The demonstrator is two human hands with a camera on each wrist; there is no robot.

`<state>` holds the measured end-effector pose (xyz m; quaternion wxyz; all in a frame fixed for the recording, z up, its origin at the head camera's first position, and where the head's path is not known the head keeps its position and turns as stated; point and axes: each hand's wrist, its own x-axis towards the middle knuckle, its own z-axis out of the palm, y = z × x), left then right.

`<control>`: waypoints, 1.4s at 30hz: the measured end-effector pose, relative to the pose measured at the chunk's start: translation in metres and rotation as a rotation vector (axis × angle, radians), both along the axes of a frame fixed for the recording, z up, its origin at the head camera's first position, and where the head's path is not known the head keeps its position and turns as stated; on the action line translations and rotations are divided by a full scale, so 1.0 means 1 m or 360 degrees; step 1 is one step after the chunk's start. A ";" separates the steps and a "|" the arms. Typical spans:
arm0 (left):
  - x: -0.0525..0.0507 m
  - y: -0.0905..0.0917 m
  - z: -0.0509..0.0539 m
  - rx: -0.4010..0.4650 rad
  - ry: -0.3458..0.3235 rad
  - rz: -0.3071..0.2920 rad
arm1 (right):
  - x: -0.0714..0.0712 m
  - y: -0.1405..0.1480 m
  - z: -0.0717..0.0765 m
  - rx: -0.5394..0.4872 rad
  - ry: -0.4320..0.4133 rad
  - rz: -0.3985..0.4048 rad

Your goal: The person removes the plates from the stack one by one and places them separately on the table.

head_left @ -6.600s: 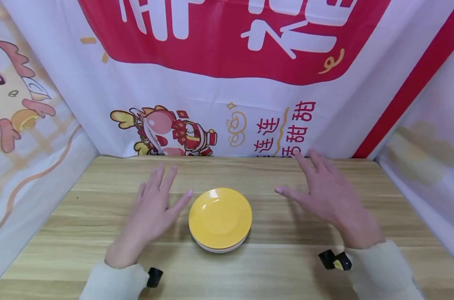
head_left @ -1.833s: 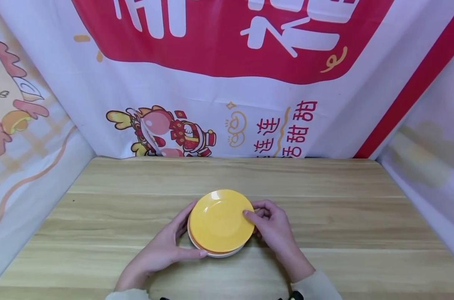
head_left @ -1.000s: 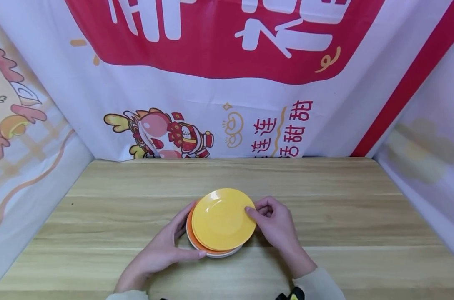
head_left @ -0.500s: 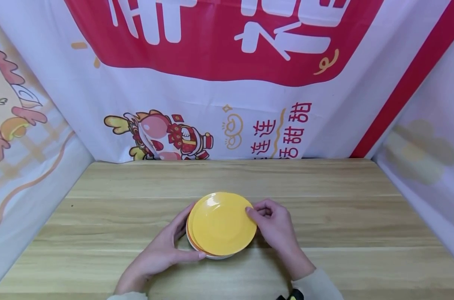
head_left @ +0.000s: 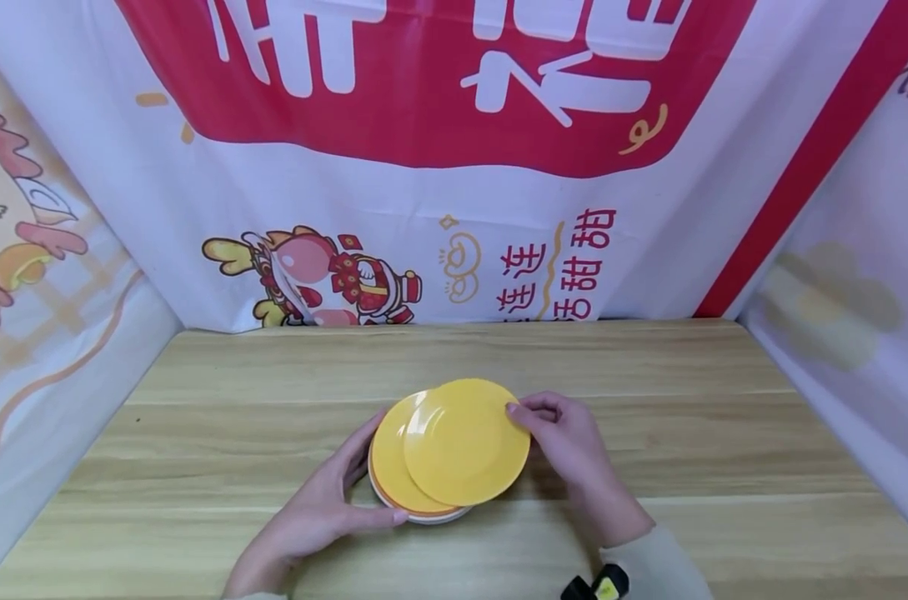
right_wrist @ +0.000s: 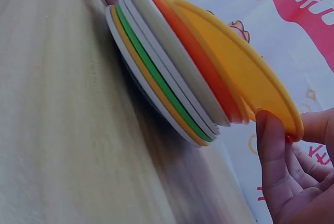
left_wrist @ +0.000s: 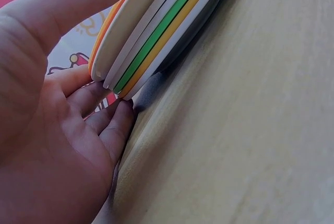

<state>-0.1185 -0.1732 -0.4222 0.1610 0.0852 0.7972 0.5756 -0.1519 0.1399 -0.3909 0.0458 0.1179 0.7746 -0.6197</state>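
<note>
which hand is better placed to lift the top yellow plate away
The right hand, probably: it pinches the top yellow plate by its rim, while the left hand holds the stack beneath.

Premises: booth-like, draped in cloth; wider building type cannot be determined. Evidence: a light wood-grain worktop across the lower frame, a white-and-red printed cloth backdrop at upper centre, a cartoon-printed cloth panel at far left, a pale flower-printed cloth panel at far right.
</note>
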 end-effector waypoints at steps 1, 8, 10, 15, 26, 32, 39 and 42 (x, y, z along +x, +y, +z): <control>0.000 0.000 0.000 -0.0001 -0.0001 0.0004 | -0.001 0.002 0.001 -0.0013 -0.0001 0.0007; 0.002 -0.001 -0.001 0.0085 0.0040 -0.0028 | -0.006 0.013 0.007 -0.0040 -0.0025 0.0009; 0.002 -0.001 0.000 0.0092 0.0049 -0.0034 | -0.007 0.017 0.009 -0.0043 -0.0033 0.0007; 0.002 -0.001 0.000 0.0087 0.0036 -0.0034 | -0.010 0.030 0.009 -0.0084 -0.0016 -0.0015; 0.001 -0.001 0.000 0.0046 0.0003 -0.0014 | -0.018 0.060 0.008 -0.0109 -0.0065 -0.0092; 0.002 -0.001 0.001 0.0045 -0.0008 0.0001 | -0.021 0.071 0.007 -0.0092 -0.0113 -0.0125; 0.001 0.001 0.001 0.0026 -0.0074 0.0050 | -0.023 0.083 0.005 -0.0142 -0.0151 -0.0187; 0.001 0.001 0.001 0.0024 -0.0075 0.0052 | -0.025 0.088 0.004 -0.0179 -0.0161 -0.0224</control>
